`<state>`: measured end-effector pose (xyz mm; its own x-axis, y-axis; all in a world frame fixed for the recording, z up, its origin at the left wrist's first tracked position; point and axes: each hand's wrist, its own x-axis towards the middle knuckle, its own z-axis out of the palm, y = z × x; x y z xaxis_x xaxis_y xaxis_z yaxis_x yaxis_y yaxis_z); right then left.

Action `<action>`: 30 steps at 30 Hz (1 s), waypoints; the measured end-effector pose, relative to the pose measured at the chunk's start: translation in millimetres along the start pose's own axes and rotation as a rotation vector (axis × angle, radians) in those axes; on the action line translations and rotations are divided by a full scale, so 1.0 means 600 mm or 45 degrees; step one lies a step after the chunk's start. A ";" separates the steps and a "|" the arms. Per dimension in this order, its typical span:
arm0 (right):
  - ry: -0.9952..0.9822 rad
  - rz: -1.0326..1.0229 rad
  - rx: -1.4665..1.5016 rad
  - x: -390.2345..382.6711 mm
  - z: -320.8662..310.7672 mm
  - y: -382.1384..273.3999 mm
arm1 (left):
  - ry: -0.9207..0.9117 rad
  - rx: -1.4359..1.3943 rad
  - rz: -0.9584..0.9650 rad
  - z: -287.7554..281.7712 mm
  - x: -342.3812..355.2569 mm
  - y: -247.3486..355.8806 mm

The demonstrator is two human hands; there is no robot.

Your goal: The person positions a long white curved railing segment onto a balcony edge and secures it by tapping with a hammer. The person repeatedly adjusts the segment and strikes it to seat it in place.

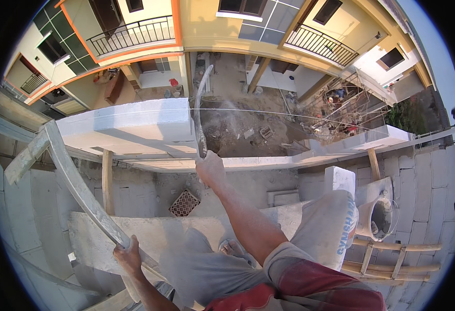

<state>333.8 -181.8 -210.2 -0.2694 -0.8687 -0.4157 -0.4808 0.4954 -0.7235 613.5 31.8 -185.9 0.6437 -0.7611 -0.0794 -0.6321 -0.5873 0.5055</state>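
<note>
My right hand (210,168) is closed round the near end of a long, narrow, dusty grey blade (199,111). The blade points away from me and looks curved; its exact kind is unclear. It stands right beside the end of a white block (129,120) on top of the wall, and I cannot tell if they touch. Pale dust hangs in the air to its right. Lower left, my left hand (128,255) grips a worn grey wooden beam (82,184), which slants up to a crosspiece at the far left.
A plank platform (95,241) lies under me, with a bare foot (232,248) on it. To the right are a white block (340,179), a mortar bucket (381,217) and a wooden ladder-like frame (393,262). A taut string (274,112) crosses above the wall; beyond it is a drop to rubble-strewn ground.
</note>
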 end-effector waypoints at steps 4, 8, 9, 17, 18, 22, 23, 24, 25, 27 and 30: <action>0.190 -0.273 0.323 -0.003 -0.039 -0.016 | 0.122 0.129 0.162 0.005 -0.002 -0.001; 0.223 -0.198 0.450 -0.003 -0.027 -0.014 | 0.083 0.036 0.065 0.006 -0.004 0.006; 0.226 -0.196 0.361 -0.004 -0.002 -0.008 | 0.037 -0.095 -0.006 0.006 -0.005 0.009; 0.136 -0.249 0.048 0.015 0.012 0.014 | 0.068 0.057 0.104 0.005 -0.002 0.017; 0.152 -0.261 0.142 0.011 0.001 0.008 | 0.051 0.086 0.112 0.003 -0.003 0.014; 0.279 -0.471 0.457 0.012 -0.005 0.013 | 0.028 0.050 0.066 0.002 -0.006 0.011; 0.352 -0.447 0.455 0.014 0.015 0.019 | 0.042 0.054 0.065 0.002 -0.007 0.012; 0.217 -0.290 0.252 0.019 0.032 0.030 | 0.060 0.026 0.095 0.004 -0.006 0.014; 0.109 -0.226 0.082 0.022 0.046 0.043 | 0.055 0.033 0.087 0.005 -0.006 0.015; -0.016 -0.104 -0.014 0.029 0.059 0.060 | 0.050 -0.013 0.129 0.007 -0.003 0.020; -0.016 -0.035 0.149 0.022 0.038 0.069 | -0.059 -0.036 0.040 0.008 -0.002 0.020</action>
<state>329.5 -172.7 -258.3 -0.2465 -0.8820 -0.4016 -0.3867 0.4695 -0.7937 603.1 24.1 -184.0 0.6028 -0.7913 -0.1028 -0.6384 -0.5555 0.5327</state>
